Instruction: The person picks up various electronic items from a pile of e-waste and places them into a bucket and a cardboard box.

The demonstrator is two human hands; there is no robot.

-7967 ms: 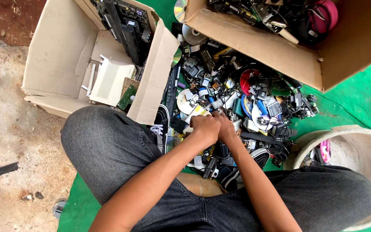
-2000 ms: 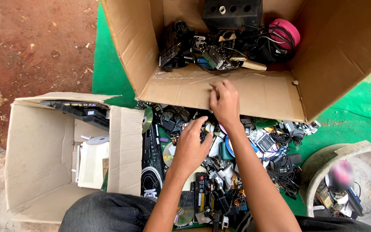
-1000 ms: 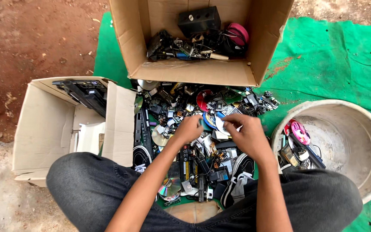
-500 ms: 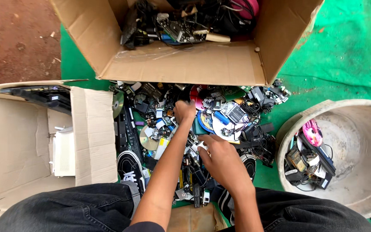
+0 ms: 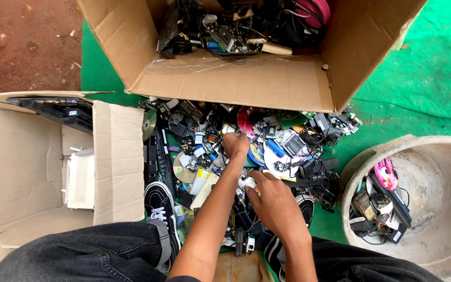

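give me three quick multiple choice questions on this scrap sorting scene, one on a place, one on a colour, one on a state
1. Where is the round tub?
A. at the person's right
B. inside the left box
C. on the red soil

2. What colour is the ground sheet?
A. blue
B. green
C. yellow

3. How is the left hand?
A. resting on a knee
B. inside the far box
C. down in the scrap pile

Key: 1 A, it stands beside the right leg; 2 B, green shows around the boxes; 3 C, its fingers are down among the parts.
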